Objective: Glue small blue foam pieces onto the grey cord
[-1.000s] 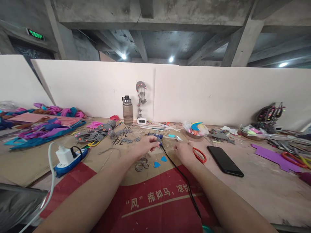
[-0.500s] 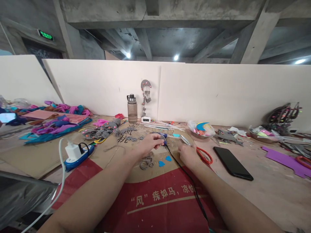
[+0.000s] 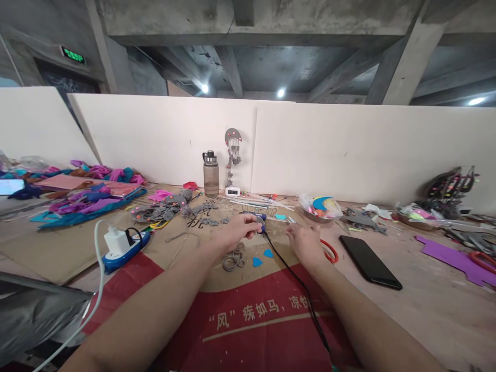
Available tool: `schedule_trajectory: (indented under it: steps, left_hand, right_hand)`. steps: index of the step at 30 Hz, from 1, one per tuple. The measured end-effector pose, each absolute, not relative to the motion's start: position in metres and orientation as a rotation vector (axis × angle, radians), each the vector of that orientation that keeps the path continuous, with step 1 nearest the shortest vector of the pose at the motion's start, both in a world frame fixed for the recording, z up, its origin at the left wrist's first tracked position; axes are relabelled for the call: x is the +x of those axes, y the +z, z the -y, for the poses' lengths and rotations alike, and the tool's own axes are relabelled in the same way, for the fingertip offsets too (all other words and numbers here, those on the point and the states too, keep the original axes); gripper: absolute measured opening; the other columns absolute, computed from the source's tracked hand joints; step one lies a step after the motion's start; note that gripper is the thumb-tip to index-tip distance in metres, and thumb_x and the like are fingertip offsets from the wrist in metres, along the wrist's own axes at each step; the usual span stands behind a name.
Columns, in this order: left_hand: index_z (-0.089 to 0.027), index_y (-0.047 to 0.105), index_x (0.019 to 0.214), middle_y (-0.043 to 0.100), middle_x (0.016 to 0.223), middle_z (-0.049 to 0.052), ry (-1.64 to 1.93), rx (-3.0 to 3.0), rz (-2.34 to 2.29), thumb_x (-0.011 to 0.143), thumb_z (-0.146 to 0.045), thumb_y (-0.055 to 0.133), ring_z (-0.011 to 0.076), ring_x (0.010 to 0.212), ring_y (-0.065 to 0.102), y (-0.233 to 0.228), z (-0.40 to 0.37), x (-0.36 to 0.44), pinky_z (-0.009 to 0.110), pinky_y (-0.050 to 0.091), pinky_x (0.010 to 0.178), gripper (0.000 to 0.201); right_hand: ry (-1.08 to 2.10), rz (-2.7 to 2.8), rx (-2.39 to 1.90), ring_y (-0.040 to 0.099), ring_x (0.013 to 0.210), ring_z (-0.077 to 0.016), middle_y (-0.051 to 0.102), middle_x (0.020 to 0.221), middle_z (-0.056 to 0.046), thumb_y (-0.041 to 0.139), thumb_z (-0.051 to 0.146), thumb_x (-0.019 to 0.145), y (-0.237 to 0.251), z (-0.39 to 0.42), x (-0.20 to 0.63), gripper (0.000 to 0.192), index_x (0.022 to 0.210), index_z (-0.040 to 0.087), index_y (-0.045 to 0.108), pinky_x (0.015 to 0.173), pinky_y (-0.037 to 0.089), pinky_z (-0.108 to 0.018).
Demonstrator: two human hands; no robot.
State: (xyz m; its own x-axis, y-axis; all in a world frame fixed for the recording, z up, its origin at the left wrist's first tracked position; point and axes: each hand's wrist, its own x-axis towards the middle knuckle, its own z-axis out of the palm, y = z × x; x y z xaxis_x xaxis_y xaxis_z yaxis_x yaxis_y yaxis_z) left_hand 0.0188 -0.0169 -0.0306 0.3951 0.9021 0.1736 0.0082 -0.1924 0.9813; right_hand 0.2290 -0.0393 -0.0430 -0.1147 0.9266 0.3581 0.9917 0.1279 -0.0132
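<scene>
**Glue gun in hand, scissors under the other palm**

The left hand (image 3: 238, 229) is closed around a blue glue gun (image 3: 259, 219), fingers wrapped over its body so that only the nose and rear end show. Its black cord (image 3: 294, 281) trails back toward the person across the red printed cardboard (image 3: 248, 320). The right hand (image 3: 306, 240) lies loosely curled, palm down, over the red-handled scissors (image 3: 330, 251); whether the fingers actually grip them I cannot tell, since the hand covers the blades.

It looks like a gluing step on small foam cut-outs. Just below the left hand lie grey looped foam pieces (image 3: 232, 258), soft and matte, and beside them two small blue hearts (image 3: 262, 257), flat and clean-edged. My guess is that the next move needs the gun's nozzle brought to one of these bits, with the other hand free to steady it, and care that the hot tip stays clear of the fingers.

The desk (image 3: 426, 294) is raw, dusty board, littered with scraps. A glossy black phone (image 3: 370, 254) rests just right of the scissors. Further back stand a smoky translucent bottle (image 3: 211, 174) and a grey hanging ornament (image 3: 233, 150) against the white partition. At left a blue power strip (image 3: 126, 246) carries a white charger.
</scene>
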Motion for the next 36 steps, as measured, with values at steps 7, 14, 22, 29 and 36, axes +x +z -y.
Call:
schedule_trajectory:
  steps: [7, 14, 22, 29, 36]
  left_hand:
    - [-0.014, 0.058, 0.071, 0.055, 0.066, -0.001, 0.979, 1.547, -0.830, 0.073, -0.037, 0.067, 0.0059, 0.051, 0.040, -0.0294, 0.0198, 0.0199, 0.024, 0.027, 0.053, 0.025]
    - [-0.014, 0.059, 0.070, 0.056, 0.067, -0.001, 1.006, 1.508, -0.830, 0.071, -0.038, 0.068, 0.0054, 0.051, 0.040, -0.0255, 0.0227, 0.0207, 0.025, 0.025, 0.053, 0.025]
    - [-0.014, 0.058, 0.069, 0.052, 0.062, -0.003, 0.990, 1.536, -0.816, 0.072, -0.037, 0.067, 0.0058, 0.050, 0.039, -0.0275, 0.0231, 0.0222, 0.025, 0.024, 0.052, 0.024]
    - [-0.014, 0.059, 0.067, 0.053, 0.059, -0.003, 0.963, 1.535, -0.814, 0.071, -0.037, 0.067, 0.0058, 0.049, 0.039, -0.0249, 0.0261, 0.0247, 0.025, 0.026, 0.052, 0.025]
    - [-0.013, 0.059, 0.071, 0.057, 0.066, -0.001, 0.973, 1.516, -0.811, 0.070, -0.037, 0.068, 0.0052, 0.050, 0.040, -0.0294, 0.0211, 0.0237, 0.024, 0.026, 0.051, 0.025]
  right_hand:
    - [-0.372, 2.139, -1.821, 0.064, 0.093, -0.0213, 0.072, 0.093, -0.009, 0.046, 0.020, 0.093, -0.0409, 0.0418, 0.2272, 0.022, 0.091, 0.018, 0.068, 0.083, 0.030, -0.034]
    - [-0.329, 2.190, -1.890, 0.064, 0.085, -0.0232, 0.071, 0.084, -0.011, 0.049, 0.013, 0.088, -0.0378, 0.0429, 0.2277, 0.020, 0.081, 0.015, 0.068, 0.082, 0.029, -0.036]
    - [-0.343, 2.175, -1.861, 0.063, 0.079, -0.0220, 0.071, 0.078, -0.009, 0.052, 0.014, 0.087, -0.0390, 0.0447, 0.2274, 0.019, 0.078, 0.015, 0.068, 0.081, 0.029, -0.036]
    - [-0.329, 2.190, -1.895, 0.063, 0.079, -0.0216, 0.071, 0.081, -0.010, 0.050, 0.014, 0.088, -0.0436, 0.0419, 0.2289, 0.020, 0.080, 0.014, 0.068, 0.081, 0.029, -0.036]
    - [-0.375, 2.165, -1.911, 0.063, 0.080, -0.0218, 0.071, 0.082, -0.011, 0.046, 0.014, 0.090, -0.0417, 0.0417, 0.2304, 0.022, 0.084, 0.014, 0.067, 0.081, 0.029, -0.036]
